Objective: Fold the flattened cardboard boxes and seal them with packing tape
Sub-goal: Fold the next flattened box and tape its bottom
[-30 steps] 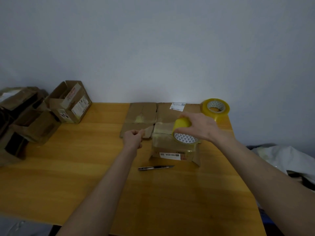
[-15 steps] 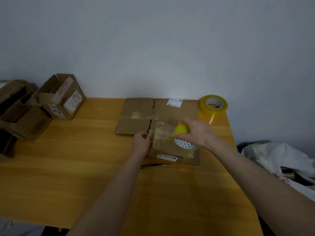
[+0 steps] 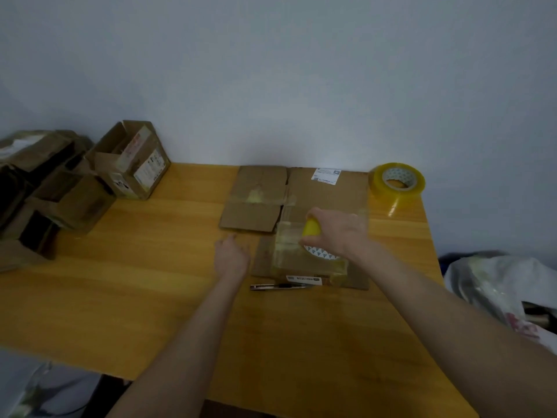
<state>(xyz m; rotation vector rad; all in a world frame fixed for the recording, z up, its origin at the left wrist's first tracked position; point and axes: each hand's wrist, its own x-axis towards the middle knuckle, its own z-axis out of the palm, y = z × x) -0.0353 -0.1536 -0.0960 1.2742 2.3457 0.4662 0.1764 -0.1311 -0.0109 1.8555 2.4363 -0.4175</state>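
Observation:
A small folded cardboard box (image 3: 301, 263) stands near the middle of the wooden table (image 3: 150, 282), with clear tape across its top. My right hand (image 3: 337, 233) grips a yellow tape roll (image 3: 313, 233) over the box's right side. My left hand (image 3: 232, 254) hovers just left of the box with its fingers relaxed, holding nothing. Behind the box lie flattened cardboard boxes (image 3: 259, 200).
A utility knife (image 3: 280, 286) lies in front of the box. A second yellow tape roll (image 3: 398, 179) sits at the table's far right corner. Several folded boxes (image 3: 129, 161) are stacked at the far left. A plastic bag (image 3: 497, 282) lies beyond the right edge.
My left hand has let go of the box's left side and pulled away to the left. My right hand stays on the tape roll above the box.

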